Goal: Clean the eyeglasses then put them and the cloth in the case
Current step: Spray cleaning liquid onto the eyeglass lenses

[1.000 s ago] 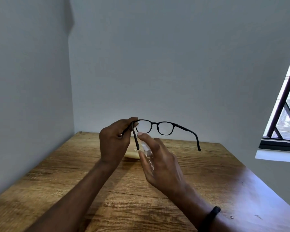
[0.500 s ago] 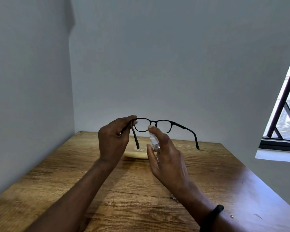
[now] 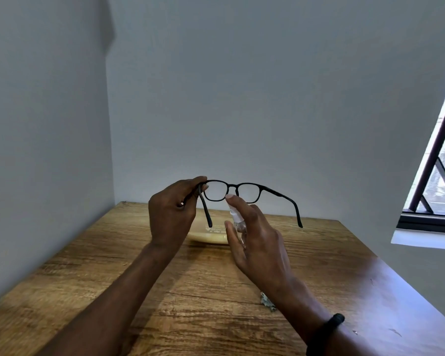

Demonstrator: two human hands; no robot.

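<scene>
Black-framed eyeglasses [image 3: 244, 187] hang in the air above the table with both arms unfolded toward me. My left hand [image 3: 174, 214] pinches the frame's left corner at the hinge. My right hand [image 3: 254, 240] holds a small clear spray bottle [image 3: 235, 217] with a white top, forefinger on the nozzle, just below the bridge of the glasses. A cream-coloured case [image 3: 211, 233] with printed lettering lies on the wooden table [image 3: 190, 291] behind my hands, partly hidden by them. No cloth is clearly visible.
Grey walls close off the table's left and far sides. A barred window [image 3: 437, 181] is at the right. A small crumpled grey scrap [image 3: 267, 303] lies on the table beside my right wrist. A black band circles my right wrist.
My right hand has lifted the spray bottle up and to the right, from under the left lens to just below the bridge. The glasses and my left hand have barely moved.
</scene>
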